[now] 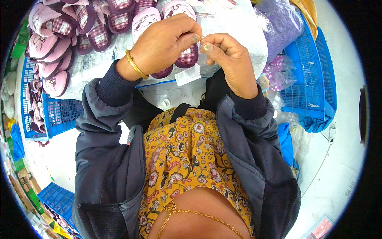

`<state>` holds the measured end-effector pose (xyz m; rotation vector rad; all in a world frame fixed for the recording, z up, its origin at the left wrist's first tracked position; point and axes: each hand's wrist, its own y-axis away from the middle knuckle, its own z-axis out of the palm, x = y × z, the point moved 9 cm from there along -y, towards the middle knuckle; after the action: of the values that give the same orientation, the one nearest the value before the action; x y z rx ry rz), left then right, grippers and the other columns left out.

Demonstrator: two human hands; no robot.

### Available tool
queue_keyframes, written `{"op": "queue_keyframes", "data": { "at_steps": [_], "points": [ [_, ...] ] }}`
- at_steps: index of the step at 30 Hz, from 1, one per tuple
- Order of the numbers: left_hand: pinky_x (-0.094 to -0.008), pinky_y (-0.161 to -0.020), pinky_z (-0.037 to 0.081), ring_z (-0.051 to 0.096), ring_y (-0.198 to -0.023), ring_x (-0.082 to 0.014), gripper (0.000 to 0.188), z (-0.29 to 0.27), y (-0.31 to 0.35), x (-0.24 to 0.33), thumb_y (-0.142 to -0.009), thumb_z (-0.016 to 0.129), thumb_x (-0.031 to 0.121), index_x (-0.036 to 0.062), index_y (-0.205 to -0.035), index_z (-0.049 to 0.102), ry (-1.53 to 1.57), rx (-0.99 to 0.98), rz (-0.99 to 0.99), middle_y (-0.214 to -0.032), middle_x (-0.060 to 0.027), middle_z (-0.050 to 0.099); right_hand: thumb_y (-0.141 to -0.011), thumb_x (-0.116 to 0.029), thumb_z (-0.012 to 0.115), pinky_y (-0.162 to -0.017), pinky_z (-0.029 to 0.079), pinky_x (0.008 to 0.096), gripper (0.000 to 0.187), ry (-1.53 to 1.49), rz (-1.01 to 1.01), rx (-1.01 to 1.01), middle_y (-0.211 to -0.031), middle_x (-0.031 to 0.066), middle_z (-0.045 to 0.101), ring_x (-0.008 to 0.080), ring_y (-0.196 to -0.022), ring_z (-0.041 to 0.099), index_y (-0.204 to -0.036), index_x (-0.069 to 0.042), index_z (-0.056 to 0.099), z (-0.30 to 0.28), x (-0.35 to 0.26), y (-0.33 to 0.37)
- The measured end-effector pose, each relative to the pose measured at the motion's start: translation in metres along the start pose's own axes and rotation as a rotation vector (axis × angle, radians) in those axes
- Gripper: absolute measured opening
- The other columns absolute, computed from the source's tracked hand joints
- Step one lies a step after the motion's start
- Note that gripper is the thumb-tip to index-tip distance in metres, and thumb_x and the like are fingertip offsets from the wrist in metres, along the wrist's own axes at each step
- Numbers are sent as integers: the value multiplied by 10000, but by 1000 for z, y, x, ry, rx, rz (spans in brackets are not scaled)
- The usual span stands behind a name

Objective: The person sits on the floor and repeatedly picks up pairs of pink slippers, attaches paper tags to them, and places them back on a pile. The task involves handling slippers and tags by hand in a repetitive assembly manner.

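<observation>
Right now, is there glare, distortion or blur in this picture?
Head view: white table cover washed out in places; blue basket at right bowed near the black fisheye rim; left hand and right hand fairly sharp, but what they pinch is too fine to identify.

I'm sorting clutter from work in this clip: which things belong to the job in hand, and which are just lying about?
Belong to the job:
- left hand and right hand, pinching a thin strand too small to identify
- pair of slippers beneath them

Apparently lying about:
- piled slippers, left
- purple-filled plastic bag
- blue basket, right
</observation>
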<state>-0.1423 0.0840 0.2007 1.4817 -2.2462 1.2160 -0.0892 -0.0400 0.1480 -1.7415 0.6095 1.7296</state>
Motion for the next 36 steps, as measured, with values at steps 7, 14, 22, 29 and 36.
{"op": "queue_keyframes", "data": {
  "at_steps": [7,14,22,29,36],
  "points": [
    [-345,-879,493,600,-1073,-272,215,-27,18,-17,-872,643,13,59,-1080,669,-70,62,72,-1186,-125,626,-923,-78,676,-670,434,219,106,257,-63,19,-883,-6,639,49,-766,540,-999,-6,663,0,-2,2],
    [-443,-1053,391,500,-1251,-335,327,-18,32,-56,-807,629,-3,141,-1096,684,-431,-70,124,-1352,-111,544,-961,-89,634,-703,431,213,133,-46,114,-21,-871,-21,608,47,-770,524,-1061,-2,635,18,24,4],
    [-425,-990,432,543,-1200,-286,229,13,13,-92,-839,680,162,119,-1063,684,-563,-169,206,-1367,-90,541,-925,-55,648,-680,450,222,169,-232,133,144,-877,9,626,64,-741,539,-1080,5,620,28,81,-45],
    [-389,-939,464,582,-1106,-280,122,19,3,-113,-803,677,183,76,-813,735,-486,-165,22,-1276,-72,612,-818,-48,712,-651,493,284,328,223,135,272,-796,65,677,134,-694,621,-1112,10,578,19,103,-54],
    [-394,-968,439,559,-1149,-290,101,26,7,-135,-726,684,101,110,-797,756,-332,-236,-2,-1297,-79,611,-773,-90,744,-677,530,353,343,518,136,246,-798,137,714,258,-728,699,-1064,-1,586,24,95,-61]
  ]
}}
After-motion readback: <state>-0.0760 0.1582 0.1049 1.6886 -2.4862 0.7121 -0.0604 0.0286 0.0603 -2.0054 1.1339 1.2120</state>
